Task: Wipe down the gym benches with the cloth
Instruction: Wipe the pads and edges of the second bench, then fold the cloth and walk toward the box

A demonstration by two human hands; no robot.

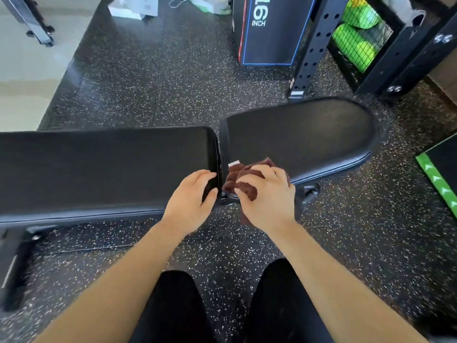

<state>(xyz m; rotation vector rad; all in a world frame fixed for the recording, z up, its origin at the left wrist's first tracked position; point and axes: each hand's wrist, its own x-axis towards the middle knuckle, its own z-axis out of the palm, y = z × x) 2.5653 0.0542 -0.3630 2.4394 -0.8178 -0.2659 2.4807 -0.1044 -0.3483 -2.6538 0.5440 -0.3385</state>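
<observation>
My right hand (268,198) is curled round the brown cloth (241,180), which is bunched up under my fingers and palm. Most of it pokes out past my fingertips to the left, and a white tag shows at its far edge. A strip of it seems to hang down below my palm, though the blur there makes that hard to be sure of. The cloth sits at the near corner of the seat surface (301,137), right at the gap between that and the long surface (99,169) of the bench.

My left hand (191,196) grips the end corner of the long surface, fingers hooked over the top and thumb against the near edge, just beside the cloth. Both padded surfaces are black and lie end to end across my view, over the speckled rubber floor (160,82). Beyond the seat stands a black perforated rack upright (309,50) with green balls (356,40) behind mesh, and next to it a dark box (269,30) marked "INCH".
</observation>
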